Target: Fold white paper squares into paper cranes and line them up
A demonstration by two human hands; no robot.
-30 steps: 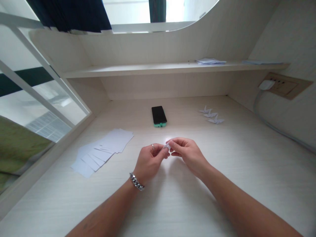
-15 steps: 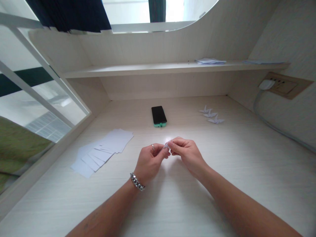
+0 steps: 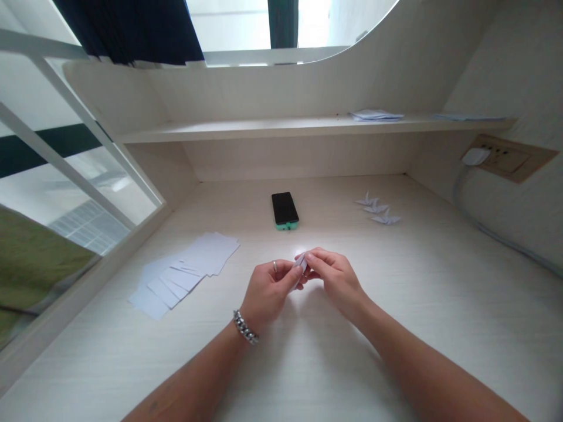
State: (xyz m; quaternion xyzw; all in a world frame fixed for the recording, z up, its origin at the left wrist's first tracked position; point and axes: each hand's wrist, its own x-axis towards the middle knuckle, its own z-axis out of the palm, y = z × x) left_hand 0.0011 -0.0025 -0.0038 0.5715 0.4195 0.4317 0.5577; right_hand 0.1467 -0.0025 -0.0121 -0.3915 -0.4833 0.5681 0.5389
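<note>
Between both hands is a small folded piece of white paper [image 3: 301, 262], partly covered by the fingers. My left hand [image 3: 271, 292], with a ring and a chain bracelet, pinches it between thumb and fingers. From the other side my right hand [image 3: 335, 274] grips its upper edge, thumb on top. Both hands are closed and held just above the desk [image 3: 308, 363]. Left of them lies a fanned-out pile of white paper sheets [image 3: 187, 271]. Several folded paper cranes [image 3: 376, 208] sit together at the back right.
A black phone [image 3: 285, 208] with a green edge lies beyond my hands. Papers [image 3: 376, 115] rest on the shelf [image 3: 264, 130] across the back. On the right wall, a white plug [image 3: 475, 156] with a grey cable [image 3: 492, 234] sits in a socket.
The folded paper has turned between my fingers, and more of it shows now. My hands stay close together. The whole view has shifted slightly downward.
</note>
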